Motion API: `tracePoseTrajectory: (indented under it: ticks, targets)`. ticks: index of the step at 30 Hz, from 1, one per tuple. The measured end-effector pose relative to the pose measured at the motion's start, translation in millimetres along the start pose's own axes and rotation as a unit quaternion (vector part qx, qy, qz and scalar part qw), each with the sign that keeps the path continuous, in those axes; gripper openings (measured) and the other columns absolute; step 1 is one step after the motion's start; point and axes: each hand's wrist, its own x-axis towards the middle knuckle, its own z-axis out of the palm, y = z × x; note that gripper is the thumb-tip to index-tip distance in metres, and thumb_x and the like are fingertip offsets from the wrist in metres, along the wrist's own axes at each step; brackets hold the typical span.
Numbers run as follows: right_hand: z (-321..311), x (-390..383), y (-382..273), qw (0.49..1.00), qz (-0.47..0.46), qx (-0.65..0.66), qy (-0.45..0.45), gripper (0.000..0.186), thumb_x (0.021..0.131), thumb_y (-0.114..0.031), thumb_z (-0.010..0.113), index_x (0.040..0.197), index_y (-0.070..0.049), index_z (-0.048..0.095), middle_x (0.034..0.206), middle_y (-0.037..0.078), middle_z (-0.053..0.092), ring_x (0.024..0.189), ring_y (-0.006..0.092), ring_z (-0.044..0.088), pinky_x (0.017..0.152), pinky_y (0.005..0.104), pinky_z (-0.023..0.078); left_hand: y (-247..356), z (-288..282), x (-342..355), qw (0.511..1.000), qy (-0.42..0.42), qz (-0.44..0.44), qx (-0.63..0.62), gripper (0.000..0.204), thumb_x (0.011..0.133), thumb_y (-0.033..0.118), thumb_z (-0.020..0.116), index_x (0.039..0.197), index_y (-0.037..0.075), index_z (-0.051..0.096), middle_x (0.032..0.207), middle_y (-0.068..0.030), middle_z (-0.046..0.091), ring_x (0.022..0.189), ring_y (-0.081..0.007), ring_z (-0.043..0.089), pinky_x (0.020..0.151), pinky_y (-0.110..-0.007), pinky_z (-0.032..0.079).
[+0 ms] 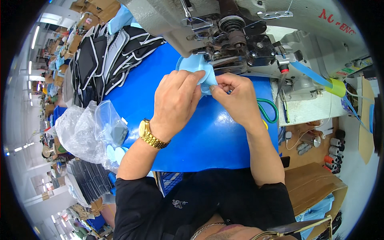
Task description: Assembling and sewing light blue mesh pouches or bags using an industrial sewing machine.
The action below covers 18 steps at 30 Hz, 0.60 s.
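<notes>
Red lettering (337, 22) marks the grey industrial sewing machine (164, 24); the left hand (176, 100) and right hand (238, 98), fingers pinched, hold light-blue fabric (190, 64) over the blue worktop (200, 140).

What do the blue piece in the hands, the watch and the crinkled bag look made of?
Blue piece: probably fabric, matte, with soft folds. Watch: likely metal, polished gold-toned, from its shiny links. Crinkled bag: apparently thin clear plastic, judging by glossy creases.

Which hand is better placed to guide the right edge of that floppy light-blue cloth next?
Probably the person's right hand: its fingertips are already at the right edge of the light-blue, thin fabric piece. The left hand reaches it from the other side.
</notes>
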Motion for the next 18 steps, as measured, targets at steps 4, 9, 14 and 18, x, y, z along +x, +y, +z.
tracePoseTrajectory:
  ticks: [4, 9, 14, 18]
  targets:
    - [-2.1, -1.3, -3.6, 0.999, 0.043, 0.005, -0.007, 0.014, 0.076, -0.004, 0.067, 0.088, 0.002, 0.069, 0.07, 0.006, 0.065, 0.06, 0.0089, 0.058, 0.056, 0.0243, 0.047, -1.4, 0.2, 0.9, 1.0, -0.017, -0.002, 0.01, 0.031, 0.073, 0.0, 0.071, 0.104, 0.006, 0.066, 0.082, -0.0083, 0.061, 0.073, -0.0249, 0.057, 0.065, -0.035, 0.045]
    - [1.7, -7.5, -8.1, 0.998, 0.061, 0.026, -0.014, 0.017, 0.075, -0.004, 0.067, 0.091, 0.001, 0.069, 0.071, 0.005, 0.065, 0.061, 0.0085, 0.059, 0.058, 0.0251, 0.048, 4.5, 5.7, 3.3, 0.999, 0.022, -0.023, 0.009, 0.033, 0.072, 0.002, 0.072, 0.104, 0.006, 0.066, 0.082, -0.007, 0.061, 0.074, -0.0234, 0.057, 0.067, -0.035, 0.043]
    - [9.5, -5.2, -8.1, 0.999, 0.041, 0.021, 0.024, 0.014, 0.075, -0.009, 0.069, 0.085, 0.0, 0.068, 0.068, 0.007, 0.065, 0.059, 0.0127, 0.061, 0.056, 0.028, 0.048, 2.7, 7.4, 5.3, 0.998, 0.028, -0.047, 0.02, 0.032, 0.07, 0.004, 0.074, 0.101, 0.007, 0.067, 0.082, -0.0054, 0.061, 0.075, -0.0217, 0.057, 0.068, -0.036, 0.042]
    - [12.6, -2.2, -8.5, 0.993, 0.041, -0.097, 0.056, 0.015, 0.077, -0.014, 0.071, 0.078, 0.0, 0.067, 0.061, 0.012, 0.063, 0.051, 0.0209, 0.06, 0.051, 0.0314, 0.046, -5.0, 6.0, 4.8, 0.998, 0.039, 0.008, 0.046, 0.031, 0.068, 0.001, 0.071, 0.099, 0.007, 0.068, 0.087, -0.0053, 0.061, 0.08, -0.0227, 0.058, 0.07, -0.036, 0.045]
